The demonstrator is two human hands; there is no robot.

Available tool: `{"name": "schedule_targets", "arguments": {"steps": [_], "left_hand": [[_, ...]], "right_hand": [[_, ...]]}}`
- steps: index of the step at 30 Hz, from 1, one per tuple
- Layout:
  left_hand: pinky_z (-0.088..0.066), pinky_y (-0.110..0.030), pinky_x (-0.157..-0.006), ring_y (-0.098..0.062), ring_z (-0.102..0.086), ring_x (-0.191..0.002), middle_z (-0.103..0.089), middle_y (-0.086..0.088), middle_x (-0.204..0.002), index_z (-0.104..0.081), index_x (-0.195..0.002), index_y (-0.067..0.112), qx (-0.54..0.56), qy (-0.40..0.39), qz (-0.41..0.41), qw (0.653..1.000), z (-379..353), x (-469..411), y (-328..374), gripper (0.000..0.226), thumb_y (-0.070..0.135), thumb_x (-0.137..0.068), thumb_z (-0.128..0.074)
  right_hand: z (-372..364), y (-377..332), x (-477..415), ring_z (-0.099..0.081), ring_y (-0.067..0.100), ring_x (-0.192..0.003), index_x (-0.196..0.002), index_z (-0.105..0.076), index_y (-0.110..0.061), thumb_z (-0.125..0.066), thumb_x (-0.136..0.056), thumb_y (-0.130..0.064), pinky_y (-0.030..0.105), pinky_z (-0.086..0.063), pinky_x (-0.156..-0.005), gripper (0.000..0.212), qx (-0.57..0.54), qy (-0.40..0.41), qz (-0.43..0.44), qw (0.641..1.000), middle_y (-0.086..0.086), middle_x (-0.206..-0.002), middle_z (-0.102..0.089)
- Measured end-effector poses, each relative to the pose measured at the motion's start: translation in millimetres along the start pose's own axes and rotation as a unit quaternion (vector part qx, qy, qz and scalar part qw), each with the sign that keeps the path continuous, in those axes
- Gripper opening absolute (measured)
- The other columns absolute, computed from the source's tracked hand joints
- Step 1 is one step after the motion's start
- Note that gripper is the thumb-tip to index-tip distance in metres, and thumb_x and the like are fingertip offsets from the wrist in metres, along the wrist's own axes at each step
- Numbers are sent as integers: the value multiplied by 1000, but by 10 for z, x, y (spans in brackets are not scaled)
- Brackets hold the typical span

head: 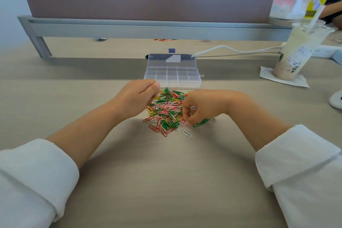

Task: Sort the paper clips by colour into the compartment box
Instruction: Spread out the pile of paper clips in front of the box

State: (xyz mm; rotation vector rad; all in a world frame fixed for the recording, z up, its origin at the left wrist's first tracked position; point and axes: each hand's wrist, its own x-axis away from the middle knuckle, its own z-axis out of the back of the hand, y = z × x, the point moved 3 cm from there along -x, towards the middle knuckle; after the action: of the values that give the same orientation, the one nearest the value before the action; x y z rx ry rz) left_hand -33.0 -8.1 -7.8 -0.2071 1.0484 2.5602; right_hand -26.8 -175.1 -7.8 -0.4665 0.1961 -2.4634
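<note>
- The drink cup (296, 52), right of the compartment box (172, 77), read "TEA" and held a pale drink.
- The mixed paper clips (164, 111) lay piled just before the open box.
- Your right hand (201, 105), front-right of the box, clutched green clips (200, 122).
- Your left hand (137, 96), by the box's front-left corner, was curled; I couldn't tell whether it held anything.

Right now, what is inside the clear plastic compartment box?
The clear plastic compartment box stands open; every visible compartment looks empty. The left hand hides its near left corner from view.
</note>
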Motion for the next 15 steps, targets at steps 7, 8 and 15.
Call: {"name": "schedule_targets", "arguments": {"steps": [7,8,15], "left_hand": [[-31,-36,-61,-18,-33,-55,-34,2,-51,-34,-51,16,-2,-19,4,1000,-7,-10,-17,46,25,-96,-34],[-31,-36,-61,-18,-32,-55,-34,2,-51,-32,-49,18,7,-29,3,1000,-12,-9,-30,44,30,-92,-33],[-27,-30,-58,-9,-28,-50,-30,8,-50,-32,-53,16,80,-84,12,993,-65,2,-50,42,31,-92,-37]], "right_hand": [[-12,-22,14,-45,10,-64,-83,-63,-12,-60,-85,-19,21,-36,-57,7,16,-28,-10,999,-4,-73,-54],[-15,-27,13,-44,13,-64,-82,-59,-12,-57,-87,-18,22,-34,-56,8,19,-28,-13,999,-3,-72,-51],[16,-14,21,-35,11,-52,-93,-45,-11,-43,-92,-12,12,-28,-40,2,-75,-7,-33,997,-6,-59,-45]]}}
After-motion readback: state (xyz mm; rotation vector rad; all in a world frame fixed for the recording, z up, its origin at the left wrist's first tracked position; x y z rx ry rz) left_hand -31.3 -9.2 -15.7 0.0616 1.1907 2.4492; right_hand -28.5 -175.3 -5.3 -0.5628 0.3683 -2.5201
